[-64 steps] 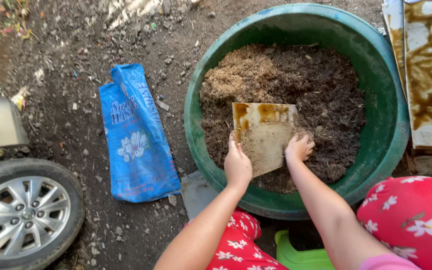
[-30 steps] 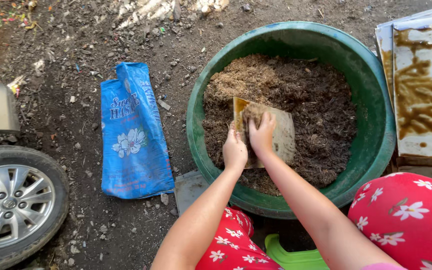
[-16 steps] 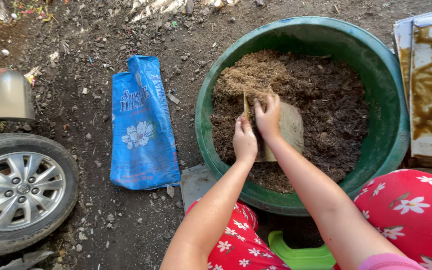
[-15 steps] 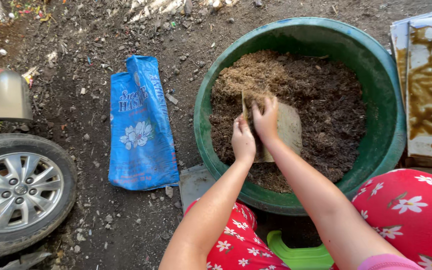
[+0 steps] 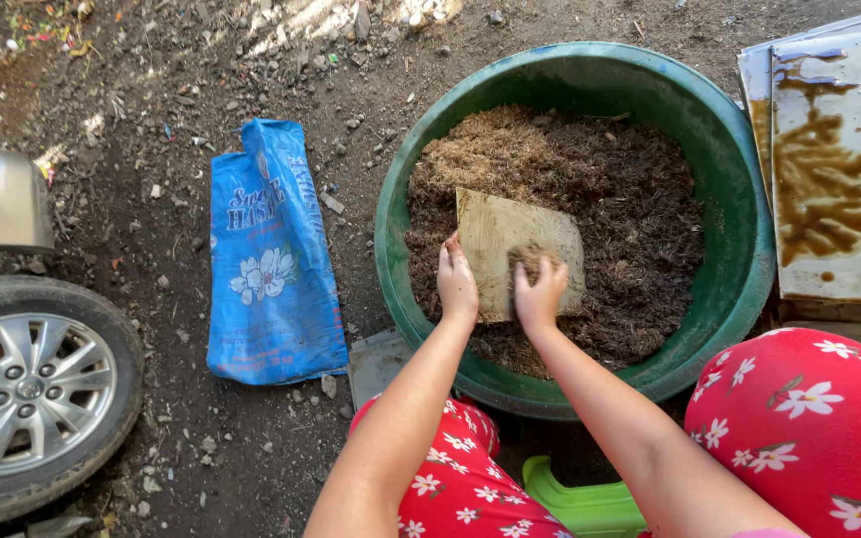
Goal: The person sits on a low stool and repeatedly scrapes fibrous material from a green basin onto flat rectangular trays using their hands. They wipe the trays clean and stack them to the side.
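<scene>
A big green basin (image 5: 749, 249) on the ground holds dark brown soil (image 5: 640, 219) with a lighter, husk-like heap (image 5: 480, 154) at its far left. A flat tan board (image 5: 510, 239) lies tilted on the soil. My left hand (image 5: 456, 284) grips the board's near left edge. My right hand (image 5: 540, 294) rests on the board's near part, fingers curled over a small clump of soil.
A blue printed sack (image 5: 269, 259) lies flat on the dirt left of the basin. A car wheel (image 5: 27, 394) stands at the far left. Wet rusty metal sheets (image 5: 834, 169) sit to the right. A green plastic stool (image 5: 580, 503) shows between my red floral-trousered knees.
The board has come down from nearly upright to lying flatter on the soil. My right hand has slid from its top edge to its near part.
</scene>
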`<state>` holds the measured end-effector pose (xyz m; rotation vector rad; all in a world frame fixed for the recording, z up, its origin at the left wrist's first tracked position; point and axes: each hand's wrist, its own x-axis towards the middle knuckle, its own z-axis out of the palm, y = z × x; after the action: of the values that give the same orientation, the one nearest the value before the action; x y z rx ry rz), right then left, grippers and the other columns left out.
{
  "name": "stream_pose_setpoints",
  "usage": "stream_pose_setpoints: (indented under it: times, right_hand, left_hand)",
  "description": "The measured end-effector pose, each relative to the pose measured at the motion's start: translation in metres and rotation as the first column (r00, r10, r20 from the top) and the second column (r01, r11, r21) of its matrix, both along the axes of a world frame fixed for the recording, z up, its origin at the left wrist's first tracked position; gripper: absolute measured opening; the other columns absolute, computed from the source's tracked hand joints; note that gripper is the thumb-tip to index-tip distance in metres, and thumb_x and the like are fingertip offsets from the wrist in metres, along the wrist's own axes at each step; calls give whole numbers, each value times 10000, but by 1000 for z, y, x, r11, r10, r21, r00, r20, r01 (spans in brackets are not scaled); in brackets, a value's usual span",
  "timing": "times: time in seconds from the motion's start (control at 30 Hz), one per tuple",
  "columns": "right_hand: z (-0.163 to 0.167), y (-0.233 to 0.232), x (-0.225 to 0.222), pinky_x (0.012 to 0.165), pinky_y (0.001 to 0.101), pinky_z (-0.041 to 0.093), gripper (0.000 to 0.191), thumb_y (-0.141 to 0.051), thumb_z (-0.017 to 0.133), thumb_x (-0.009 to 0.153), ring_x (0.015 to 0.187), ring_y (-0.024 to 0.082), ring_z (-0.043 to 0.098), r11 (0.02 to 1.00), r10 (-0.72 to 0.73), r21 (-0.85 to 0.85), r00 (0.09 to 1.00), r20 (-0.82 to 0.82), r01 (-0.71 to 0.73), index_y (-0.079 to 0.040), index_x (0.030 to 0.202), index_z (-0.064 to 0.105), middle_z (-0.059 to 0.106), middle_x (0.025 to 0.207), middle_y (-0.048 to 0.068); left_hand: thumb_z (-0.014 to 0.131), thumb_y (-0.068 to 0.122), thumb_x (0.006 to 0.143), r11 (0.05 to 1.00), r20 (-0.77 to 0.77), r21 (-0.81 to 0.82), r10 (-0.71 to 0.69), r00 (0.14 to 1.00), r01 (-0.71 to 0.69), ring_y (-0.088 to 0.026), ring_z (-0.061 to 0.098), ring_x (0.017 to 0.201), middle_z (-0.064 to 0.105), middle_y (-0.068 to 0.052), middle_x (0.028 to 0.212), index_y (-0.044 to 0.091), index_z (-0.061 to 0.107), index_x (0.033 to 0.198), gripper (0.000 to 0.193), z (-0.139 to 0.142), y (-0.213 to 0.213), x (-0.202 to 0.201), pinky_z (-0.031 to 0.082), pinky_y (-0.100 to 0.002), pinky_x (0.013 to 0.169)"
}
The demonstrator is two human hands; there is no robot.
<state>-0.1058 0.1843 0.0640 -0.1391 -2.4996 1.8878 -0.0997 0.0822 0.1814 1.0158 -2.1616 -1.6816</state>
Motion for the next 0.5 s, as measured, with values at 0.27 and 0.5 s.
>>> stream_pose_setpoints:
  times: [0.27, 0.5]
  right_hand:
    - [56, -56, -83, 1041, 537, 444, 325, -183, 750, 843, 1226, 378, 489, 986, 113, -78, 940, -322, -145, -48, 1129, 676, 505, 1259, 197]
    - [65, -59, -109, 1079, 572, 403, 280, -193, 719, 919, 1280, 416, 473, 990, 4, -140, 989, -151, -26, -22, 1136, 674, 497, 1336, 234]
  left_hand:
    - [355, 557, 1056, 974, 31, -224, -38, 999, 44, -345, 655, 1185, 692, -207, 1266, 14, 582, 1385, 674, 2, 13, 0, 493, -414, 997]
    - [323, 556, 1064, 991, -24, -123, -56, 998, 52, -308, 641, 1186, 677, -181, 1285, 18, 561, 1406, 681, 1, 17, -4, 473, -402, 998]
